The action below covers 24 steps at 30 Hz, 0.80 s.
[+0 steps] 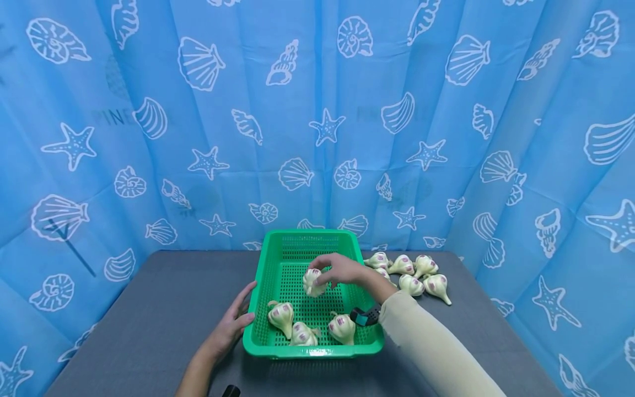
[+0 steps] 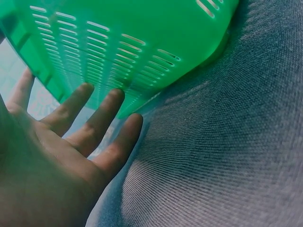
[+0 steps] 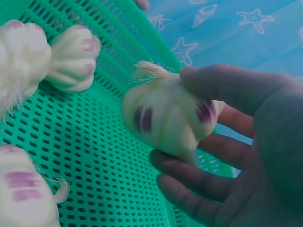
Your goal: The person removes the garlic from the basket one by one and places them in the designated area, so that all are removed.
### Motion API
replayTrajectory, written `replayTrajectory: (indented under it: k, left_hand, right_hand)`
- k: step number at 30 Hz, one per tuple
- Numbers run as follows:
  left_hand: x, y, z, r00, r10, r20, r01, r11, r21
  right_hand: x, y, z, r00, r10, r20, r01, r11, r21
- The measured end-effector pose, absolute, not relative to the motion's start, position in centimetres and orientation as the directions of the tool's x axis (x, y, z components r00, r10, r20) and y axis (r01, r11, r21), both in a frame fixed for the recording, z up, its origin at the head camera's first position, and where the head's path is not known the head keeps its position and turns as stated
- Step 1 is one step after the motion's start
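Observation:
A green slotted basket (image 1: 278,259) sits on the grey table. My right hand (image 1: 339,269) holds a garlic bulb (image 1: 313,283) just above the basket floor, thumb and fingers round it; the right wrist view shows the same bulb (image 3: 165,120) pinched over the green mesh (image 3: 94,165). Three garlic bulbs (image 1: 281,317) lie at the basket's near end. My left hand (image 1: 234,322) rests flat against the basket's left wall (image 2: 118,42), fingers (image 2: 102,120) straight.
Several more garlic bulbs (image 1: 414,273) lie in a cluster on the table right of the basket. The grey table (image 1: 163,309) is ringed by a blue curtain (image 1: 317,121) printed with shells. A wrist camera strap (image 1: 366,316) shows on my right arm.

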State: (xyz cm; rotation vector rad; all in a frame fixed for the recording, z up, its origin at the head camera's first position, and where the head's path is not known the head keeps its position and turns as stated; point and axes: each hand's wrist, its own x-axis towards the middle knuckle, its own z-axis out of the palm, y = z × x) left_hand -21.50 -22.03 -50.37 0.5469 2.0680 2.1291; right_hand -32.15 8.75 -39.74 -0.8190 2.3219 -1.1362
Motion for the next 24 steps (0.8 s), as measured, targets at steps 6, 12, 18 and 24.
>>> replayTrajectory:
  k: [6,12,18,24]
  left_hand:
    - [-21.5,-22.0,-50.3,-0.927,0.334,0.171,0.159,-0.064,0.985]
    - [-21.4,-21.9,-50.2,-0.933,0.324,0.157,0.148,-0.053,0.988]
    - [-21.4,-21.8,-50.2,-0.94,0.308,0.147,0.141,-0.042,0.989]
    - [-21.4,-21.7,-50.4,-0.944,0.296,0.144,0.137,-0.047,0.99]
  right_hand:
    - [-32.1,9.3,-38.9,-0.774,-0.634,0.005,-0.348,0.419,-0.838]
    - [-32.4,9.9,-38.1,-0.834,-0.545,0.084,-0.316,0.347,-0.883]
    - [-32.7,10.3,-37.8,-0.888,-0.44,0.138,-0.291,0.303,-0.908]
    - [-33.1,10.8,-37.9,-0.907,-0.364,0.211,-0.311,0.242,-0.919]
